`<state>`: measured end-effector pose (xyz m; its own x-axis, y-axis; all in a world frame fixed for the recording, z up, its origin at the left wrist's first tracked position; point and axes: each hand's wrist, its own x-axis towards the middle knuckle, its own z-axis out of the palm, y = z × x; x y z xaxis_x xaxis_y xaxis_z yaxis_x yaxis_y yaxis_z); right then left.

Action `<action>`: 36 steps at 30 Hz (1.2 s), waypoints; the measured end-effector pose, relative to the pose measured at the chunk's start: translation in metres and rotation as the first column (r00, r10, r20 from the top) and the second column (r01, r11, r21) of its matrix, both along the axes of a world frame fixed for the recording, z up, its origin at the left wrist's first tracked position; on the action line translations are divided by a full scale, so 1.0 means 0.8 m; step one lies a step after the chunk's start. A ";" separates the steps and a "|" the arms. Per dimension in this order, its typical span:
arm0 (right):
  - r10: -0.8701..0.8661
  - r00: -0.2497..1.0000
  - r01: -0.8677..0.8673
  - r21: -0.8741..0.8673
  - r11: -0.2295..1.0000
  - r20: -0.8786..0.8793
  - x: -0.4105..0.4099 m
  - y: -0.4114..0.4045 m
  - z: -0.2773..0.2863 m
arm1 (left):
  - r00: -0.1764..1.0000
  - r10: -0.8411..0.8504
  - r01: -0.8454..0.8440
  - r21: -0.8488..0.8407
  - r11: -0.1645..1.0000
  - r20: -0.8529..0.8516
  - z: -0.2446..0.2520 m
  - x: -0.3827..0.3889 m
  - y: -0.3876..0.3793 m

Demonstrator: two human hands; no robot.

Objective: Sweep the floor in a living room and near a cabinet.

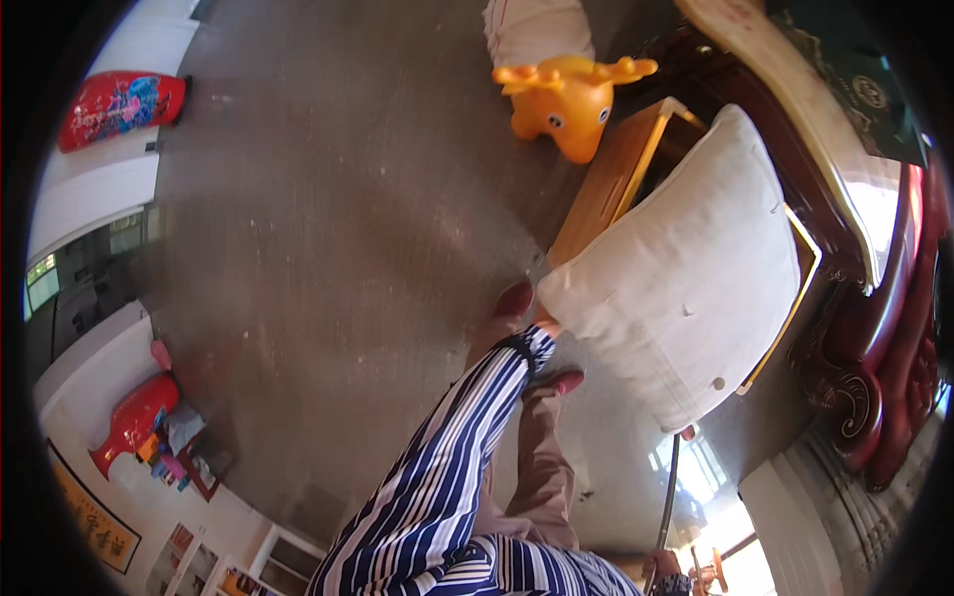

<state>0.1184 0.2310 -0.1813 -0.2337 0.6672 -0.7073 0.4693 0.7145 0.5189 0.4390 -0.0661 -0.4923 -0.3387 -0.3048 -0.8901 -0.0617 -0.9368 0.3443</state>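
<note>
A pale, buttoned cushion (671, 276) lies tilted over a low, yellow-edged wooden box or stool (607, 186). My left hand (549, 325) reaches the cushion's near corner. Only a little of it by the wrist shows; its fingers are hidden behind the cushion, so their grip cannot be seen. A black band (518, 350) circles the end of my striped left sleeve (447, 462). My right hand is out of view. Close to the box's far end stands an orange deer-shaped toy (559, 104), with pale cloth (536, 30) over its body.
Another person's hand (659, 564) grips a dark rod (671, 484) at bottom right. A stone-topped table (805, 82) carries a dark green box (857, 89). Carved dark red furniture (857, 365) stands at right. Red vases (123, 108) line the left wall. My feet are on the grey floor (313, 246).
</note>
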 end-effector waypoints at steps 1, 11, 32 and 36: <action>-0.088 0.996 0.087 0.030 0.996 0.020 0.002 0.001 -0.005 | 1.000 0.002 -0.002 0.001 1.000 0.000 0.002 0.002 0.006; 0.001 0.999 0.000 0.009 1.000 -0.053 0.005 -0.006 0.014 | 0.997 0.009 -0.009 -0.007 1.000 -0.083 0.110 0.004 0.161; 0.118 0.988 -0.142 -0.298 0.944 -0.099 0.012 -0.061 -0.067 | 0.881 0.319 -0.281 -0.156 0.947 0.351 -0.088 0.125 -0.057; 0.199 0.973 -0.222 -0.260 0.940 -0.113 0.015 -0.067 -0.052 | 0.808 0.442 -0.386 -0.217 0.897 0.390 -0.137 0.165 -0.150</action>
<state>0.1303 0.1777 -0.2229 -0.4139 0.3833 -0.8257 0.3260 0.9093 0.2587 0.5707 -0.1861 -0.6022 0.2408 -0.4451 -0.8625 0.1581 -0.8588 0.4873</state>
